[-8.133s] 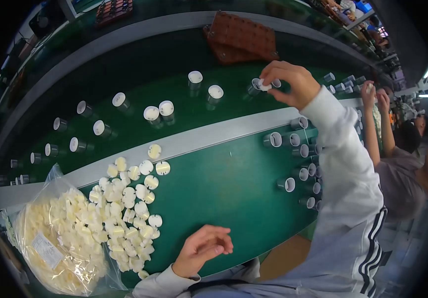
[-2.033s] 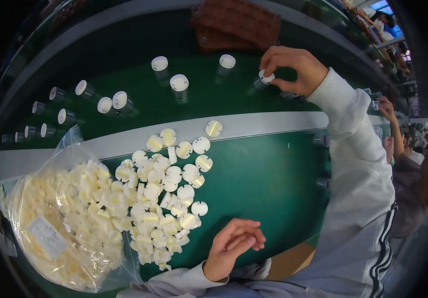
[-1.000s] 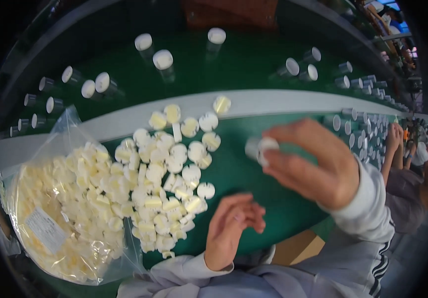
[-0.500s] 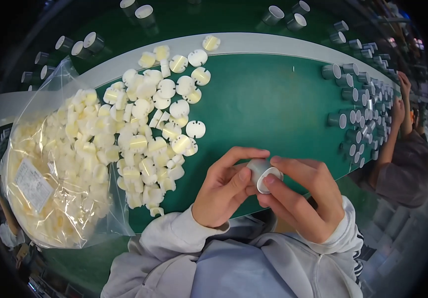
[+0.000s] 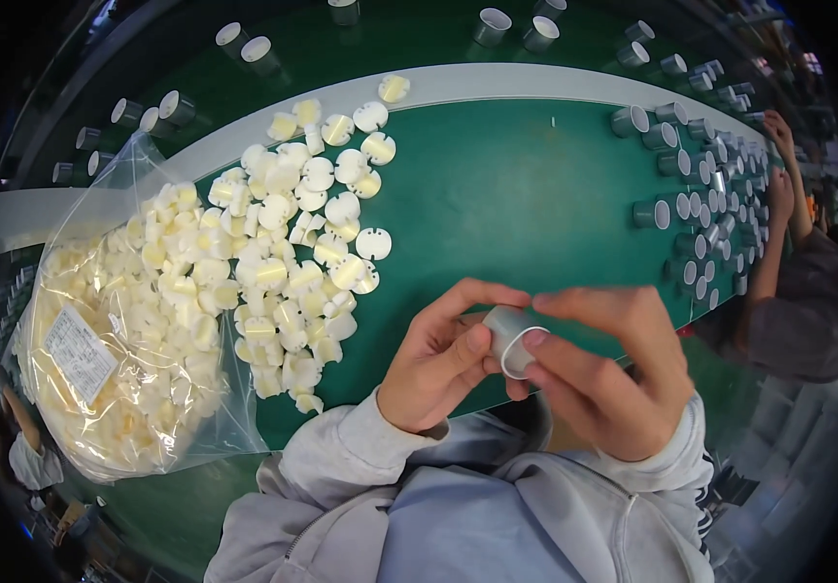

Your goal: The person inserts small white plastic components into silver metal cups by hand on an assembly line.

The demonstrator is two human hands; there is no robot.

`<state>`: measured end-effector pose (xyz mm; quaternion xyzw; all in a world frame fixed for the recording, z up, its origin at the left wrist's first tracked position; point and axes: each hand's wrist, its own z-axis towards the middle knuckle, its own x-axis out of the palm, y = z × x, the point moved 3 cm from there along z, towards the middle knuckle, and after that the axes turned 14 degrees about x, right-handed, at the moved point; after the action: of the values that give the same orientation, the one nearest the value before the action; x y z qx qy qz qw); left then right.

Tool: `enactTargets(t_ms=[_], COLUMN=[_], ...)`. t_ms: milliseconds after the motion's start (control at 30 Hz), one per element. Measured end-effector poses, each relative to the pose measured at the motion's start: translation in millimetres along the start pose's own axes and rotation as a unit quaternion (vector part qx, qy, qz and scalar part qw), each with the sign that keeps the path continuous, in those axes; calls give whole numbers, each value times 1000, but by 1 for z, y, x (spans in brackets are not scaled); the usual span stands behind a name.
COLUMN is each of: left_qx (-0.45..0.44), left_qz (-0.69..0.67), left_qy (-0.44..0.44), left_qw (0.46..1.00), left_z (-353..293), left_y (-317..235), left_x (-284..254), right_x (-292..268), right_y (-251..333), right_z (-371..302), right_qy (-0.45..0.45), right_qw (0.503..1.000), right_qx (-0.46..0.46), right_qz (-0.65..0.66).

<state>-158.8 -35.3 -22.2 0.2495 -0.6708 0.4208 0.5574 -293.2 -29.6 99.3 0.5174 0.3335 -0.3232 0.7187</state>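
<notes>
While the green work table [image 5: 506,194] takes up most of the view, a pale rail [image 5: 506,82] bounds its far side and its near edge curves in close to the person's hands. A broad bare stretch in the middle leaves room to move sideways; toward the body there is little. The clear bag [image 5: 108,437] stuffed with pale discs fills the left end, with loose discs [image 5: 273,272] heaped beside it. Grey cups [image 5: 676,160] crowd the right side, near a co-worker's hands. The person's left sleeve [image 5: 351,442] lies just beside the nearest discs, so a careless sweep of that arm could push some off. Both hands are together at one cup: the left hand [image 5: 438,360] clamps its side between thumb and fingers, while the right hand [image 5: 623,374], slightly blurred, has a fingertip on the rim; whether it grips cannot be told. The held cup [image 5: 506,328] is tilted, mouth toward the body, close to the near edge. Should the left pinch loosen under the right hand's pressure, the smooth cup could twist free and fall.
</notes>
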Motion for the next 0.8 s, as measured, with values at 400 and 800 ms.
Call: enactTargets(t_ms=[400, 800], left_qx=[-8, 32], left_qz=[103, 108], left_qy=[-55, -83], left_qw=[993, 990], left_z=[0, 2], left_y=[-5, -7], left_x=[3, 1], right_x=[-2, -24], right_y=[15, -2], right_z=[29, 34], right_qy=[99, 106], right_qw=[978, 980], right_qx=[-136, -166], right_qz=[-127, 35])
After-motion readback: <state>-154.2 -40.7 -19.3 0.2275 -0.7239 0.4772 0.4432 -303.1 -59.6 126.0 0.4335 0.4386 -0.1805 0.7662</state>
